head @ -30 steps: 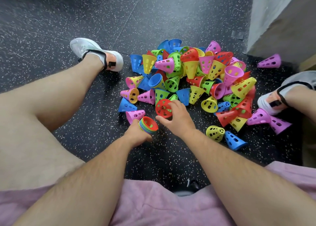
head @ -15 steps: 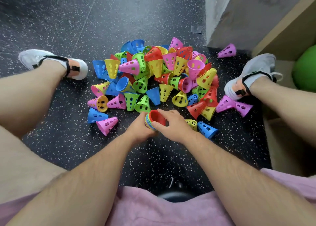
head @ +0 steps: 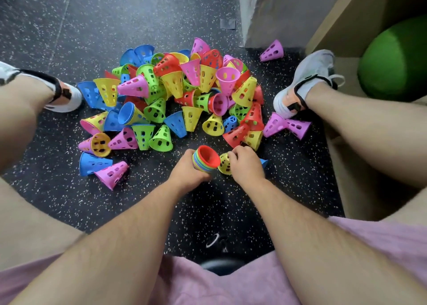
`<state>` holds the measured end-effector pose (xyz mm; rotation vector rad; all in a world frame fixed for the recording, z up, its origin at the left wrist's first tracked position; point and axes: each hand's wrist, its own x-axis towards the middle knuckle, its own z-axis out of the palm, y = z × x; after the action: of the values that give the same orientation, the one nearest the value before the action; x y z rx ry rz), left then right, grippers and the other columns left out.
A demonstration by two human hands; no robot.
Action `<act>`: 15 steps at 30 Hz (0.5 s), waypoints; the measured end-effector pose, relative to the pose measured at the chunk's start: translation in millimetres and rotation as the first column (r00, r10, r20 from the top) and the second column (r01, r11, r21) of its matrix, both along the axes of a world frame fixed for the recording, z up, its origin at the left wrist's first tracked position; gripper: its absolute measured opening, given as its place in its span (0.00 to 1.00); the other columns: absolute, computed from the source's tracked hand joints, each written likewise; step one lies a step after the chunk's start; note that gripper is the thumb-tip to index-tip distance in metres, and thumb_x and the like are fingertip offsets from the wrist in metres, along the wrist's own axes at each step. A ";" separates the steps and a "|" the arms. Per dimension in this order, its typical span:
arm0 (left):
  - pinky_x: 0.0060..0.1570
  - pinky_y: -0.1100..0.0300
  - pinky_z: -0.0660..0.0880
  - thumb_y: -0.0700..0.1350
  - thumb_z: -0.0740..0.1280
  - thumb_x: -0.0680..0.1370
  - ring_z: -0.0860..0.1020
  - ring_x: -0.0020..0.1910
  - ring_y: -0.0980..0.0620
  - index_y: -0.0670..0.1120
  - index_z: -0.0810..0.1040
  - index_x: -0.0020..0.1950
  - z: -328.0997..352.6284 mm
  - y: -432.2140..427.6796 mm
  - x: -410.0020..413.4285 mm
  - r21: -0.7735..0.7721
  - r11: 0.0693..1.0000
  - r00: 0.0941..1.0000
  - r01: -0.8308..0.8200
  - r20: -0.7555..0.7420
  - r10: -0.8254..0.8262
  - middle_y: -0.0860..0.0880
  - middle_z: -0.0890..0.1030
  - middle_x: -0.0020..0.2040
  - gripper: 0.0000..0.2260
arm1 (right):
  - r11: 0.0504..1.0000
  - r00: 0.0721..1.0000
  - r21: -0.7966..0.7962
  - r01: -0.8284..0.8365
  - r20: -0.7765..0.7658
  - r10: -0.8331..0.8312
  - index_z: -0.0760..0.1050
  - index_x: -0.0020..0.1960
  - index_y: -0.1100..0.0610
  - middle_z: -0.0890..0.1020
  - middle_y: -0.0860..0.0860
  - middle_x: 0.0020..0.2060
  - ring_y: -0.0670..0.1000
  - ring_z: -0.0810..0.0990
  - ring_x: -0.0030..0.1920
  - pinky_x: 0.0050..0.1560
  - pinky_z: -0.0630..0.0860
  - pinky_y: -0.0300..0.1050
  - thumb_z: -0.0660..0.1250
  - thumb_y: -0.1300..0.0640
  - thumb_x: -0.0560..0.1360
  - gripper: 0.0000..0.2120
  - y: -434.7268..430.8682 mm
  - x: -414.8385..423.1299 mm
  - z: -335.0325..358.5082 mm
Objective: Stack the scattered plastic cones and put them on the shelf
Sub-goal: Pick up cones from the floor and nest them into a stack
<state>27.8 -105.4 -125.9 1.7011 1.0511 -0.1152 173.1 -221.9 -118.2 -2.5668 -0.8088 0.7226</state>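
1. Stack [head: 205,160]: nested cones of mixed colours, lying tilted with the mouth up and away. It sits on the floor [head: 69,27] between the person's legs, just short of the heap. The red cone, loose in the heap a second ago, is now seated as the topmost piece.
2. Left hand [head: 187,174]: fingers wrapped round the stack's body, as before.
3. Right hand [head: 246,166]: has left the stack and gone to its right. Its fingers are curled on a yellow cone [head: 223,165] that touches the stack's rim. Whether that cone is lifted off the floor cannot be told.
4. Blue cone [head: 264,162]: only its tip shows past the right hand.
5. Heap [head: 184,92]: many cones still loose, reaching toward the floor's edge at the wall. One pink cone [head: 272,50] lies apart at the wall corner.
6. Shelf [head: 346,15]: at the floor's right edge, holding a green ball [head: 397,59] and no cones yet.
7. Reading: one cone gained and the yellow one likely next. Stacking is at an early stage.
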 end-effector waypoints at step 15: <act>0.46 0.59 0.75 0.42 0.82 0.66 0.81 0.49 0.53 0.50 0.70 0.63 0.7 10.3 -31.6 0.038 0.999 0.999 -0.033 -0.037 0.035 0.51 0.80 0.51 0.31 | 0.946 0.846 -0.233 0.225 -0.436 -0.308 0.69 0.70 0.54 0.76 0.53 0.63 0.54 0.77 0.58 0.55 0.73 0.50 0.63 0.23 0.66 0.45 6.0 -20.1 -19.4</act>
<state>-3.8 -95.1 -125.2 1.7193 1.1153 -0.1067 153.0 -215.9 -137.6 -2.4143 -0.2315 1.2963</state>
